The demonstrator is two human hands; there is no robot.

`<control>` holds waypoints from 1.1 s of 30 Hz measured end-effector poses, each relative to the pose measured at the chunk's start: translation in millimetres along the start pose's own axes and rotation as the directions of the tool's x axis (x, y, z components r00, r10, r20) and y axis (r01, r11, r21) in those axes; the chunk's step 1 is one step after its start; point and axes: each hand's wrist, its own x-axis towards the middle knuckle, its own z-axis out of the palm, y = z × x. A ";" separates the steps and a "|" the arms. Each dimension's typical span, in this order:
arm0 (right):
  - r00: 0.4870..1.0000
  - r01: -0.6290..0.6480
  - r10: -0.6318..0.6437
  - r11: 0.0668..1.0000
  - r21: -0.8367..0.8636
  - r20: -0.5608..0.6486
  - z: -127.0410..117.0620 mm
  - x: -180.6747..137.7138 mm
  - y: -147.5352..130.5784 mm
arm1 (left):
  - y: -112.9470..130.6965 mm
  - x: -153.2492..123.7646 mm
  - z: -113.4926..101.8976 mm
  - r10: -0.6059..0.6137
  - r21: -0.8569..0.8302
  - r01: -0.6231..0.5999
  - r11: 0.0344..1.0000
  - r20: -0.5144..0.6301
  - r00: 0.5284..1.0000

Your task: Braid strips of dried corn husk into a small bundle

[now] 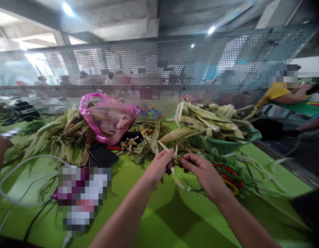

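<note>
My left hand point(163, 163) and my right hand point(194, 165) meet above the green tabletop point(172, 213), both closed with their fingertips almost touching. Between them they pinch a pale strip of corn husk point(163, 146), whose pointed end sticks up past my left fingers; the part inside the fingers is hidden. Beyond my right hand, dry corn husks point(208, 119) are heaped in a green basket point(221, 146). Small husk scraps point(180, 184) lie on the table just below the hands. Scissors with red and yellow handles point(233, 181) rest among green stems at the right.
A pink plastic bag point(106, 119) stands behind a black phone point(104, 155). More husks point(68, 134) pile up at the left, near white cables point(27, 160). A perforated metal screen point(138, 69) runs along the back. A person in a yellow top point(278, 91) is at the far right.
</note>
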 end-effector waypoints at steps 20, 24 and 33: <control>0.991 -0.131 0.137 0.938 0.320 0.003 -3.8 1.3 -2.3 | 4.0 0.8 -2.4 0.080 0.121 -0.089 0.989 0.082 0.993; 0.992 -0.038 0.069 0.959 0.282 -0.103 -4.6 3.9 5.1 | 0.4 3.2 -1.3 0.070 0.171 -0.096 0.981 0.154 0.986; 0.979 0.035 0.026 0.956 0.291 -0.202 -2.8 3.2 12.7 | -1.3 1.4 1.5 0.110 0.188 -0.171 0.967 0.298 0.948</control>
